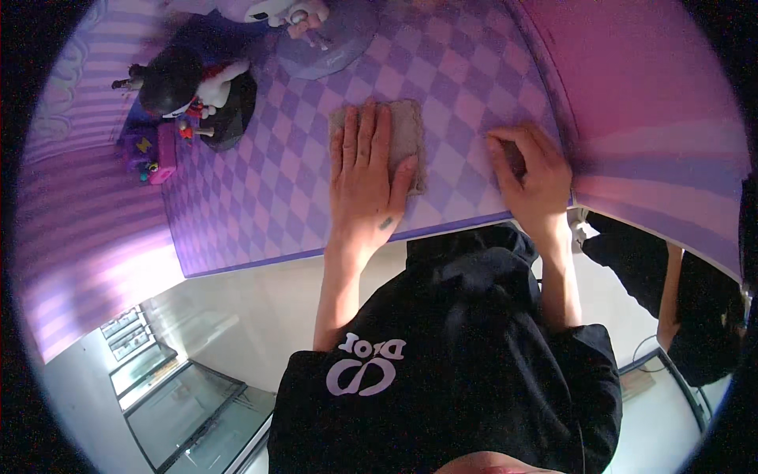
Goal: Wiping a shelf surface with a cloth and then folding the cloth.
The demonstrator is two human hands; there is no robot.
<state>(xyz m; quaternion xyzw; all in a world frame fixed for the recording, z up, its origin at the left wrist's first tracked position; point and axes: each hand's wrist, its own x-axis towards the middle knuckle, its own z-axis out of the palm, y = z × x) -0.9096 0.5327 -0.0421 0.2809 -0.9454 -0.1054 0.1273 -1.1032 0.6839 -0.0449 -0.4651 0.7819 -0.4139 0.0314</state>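
Observation:
My left hand (362, 170) lies open, fingers stretched out, on a folded greyish-beige cloth (410, 138). The cloth rests on a surface (450, 158) patterned with purple and pink diamonds. Near that surface's right edge, my right hand (529, 174) is curled, thumb tip close against the index finger; whether it holds anything is hidden.
A dark-topped white figure (174, 83) on a black base and a purple-and-pink small box (160, 162) are at left. Another white figure (272, 14) stands on a round base behind. A pink wall (647, 95) bounds the right. Another person (703, 308) in black is at lower right.

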